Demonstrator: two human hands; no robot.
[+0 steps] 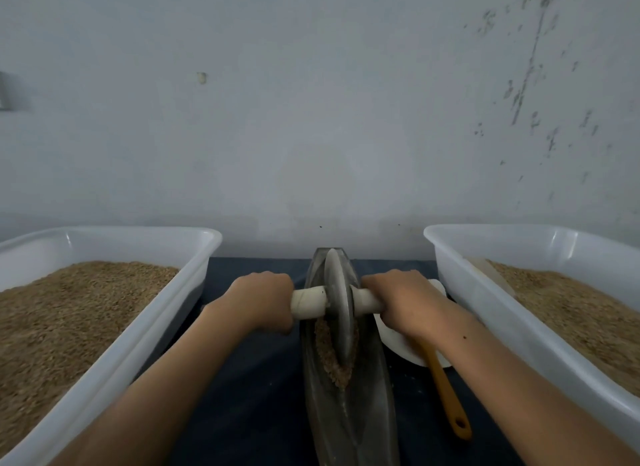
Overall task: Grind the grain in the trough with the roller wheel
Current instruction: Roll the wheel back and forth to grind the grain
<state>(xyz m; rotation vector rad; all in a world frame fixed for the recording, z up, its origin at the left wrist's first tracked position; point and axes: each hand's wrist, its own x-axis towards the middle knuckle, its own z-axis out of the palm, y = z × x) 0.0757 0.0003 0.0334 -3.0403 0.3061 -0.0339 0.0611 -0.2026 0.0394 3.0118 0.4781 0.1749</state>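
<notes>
- Both hands wrap the white axle: left hand and right hand either side of the roller wheel.
- Wheel stands in the trough, mid-bench, grain heaped at its near side.
- Best keep pressure even and the wheel upright.

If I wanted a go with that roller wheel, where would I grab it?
By its pale handle, never the disc. It sticks out on both sides of the roller wheel, which stands on edge in the trough. Come from above, one fist per end, as the left hand and right hand do.
</notes>
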